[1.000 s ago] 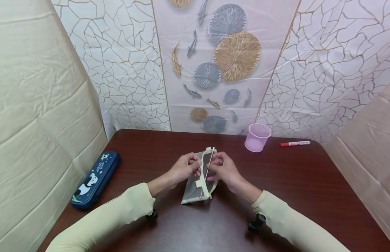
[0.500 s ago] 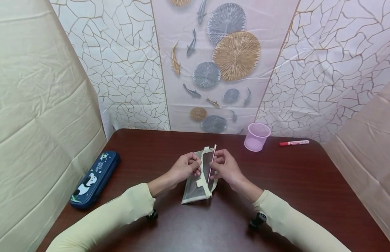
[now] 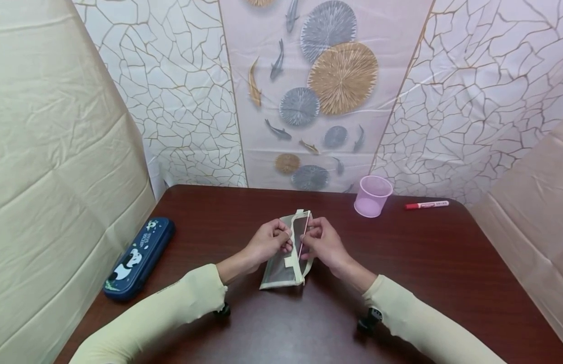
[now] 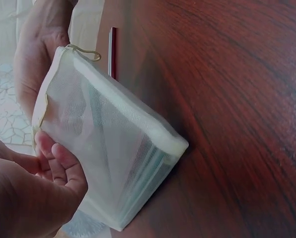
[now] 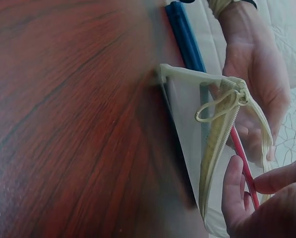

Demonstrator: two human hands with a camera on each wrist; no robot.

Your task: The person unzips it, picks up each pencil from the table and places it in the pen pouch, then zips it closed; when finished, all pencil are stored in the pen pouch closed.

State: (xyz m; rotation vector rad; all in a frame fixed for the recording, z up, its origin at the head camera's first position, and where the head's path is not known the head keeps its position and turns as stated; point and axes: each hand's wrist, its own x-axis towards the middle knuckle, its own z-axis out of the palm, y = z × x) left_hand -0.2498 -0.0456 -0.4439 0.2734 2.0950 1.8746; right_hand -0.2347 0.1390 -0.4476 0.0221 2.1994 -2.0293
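Note:
A pale mesh zip pouch (image 3: 279, 271) with cream edging stands tilted on the table, its zip open. My left hand (image 3: 266, 242) pinches the pouch's near-left opening edge between thumb and fingers. Across from it, my right hand (image 3: 326, 248) pinches a thin red pencil (image 5: 239, 146), which slants down inside the mouth of the pouch; its lower end is hidden by the mesh edge. A looped zip pull (image 5: 217, 106) hangs at one end of the zip. Through the mesh in the left wrist view, a long greenish strip (image 4: 149, 171) shows faintly inside.
A dark blue panda pencil case (image 3: 139, 259) lies at the left of the brown table (image 3: 400, 283). Toward the back right stand a pink mesh cup (image 3: 371, 199) and, beside it, a lying red-and-white marker (image 3: 427, 205). Cloth walls enclose the table's back and sides.
The pencil first rose slightly out of the pouch, then slid lower, so its top now sits near the right fingers. The left hand keeps its grip on the pouch edge.

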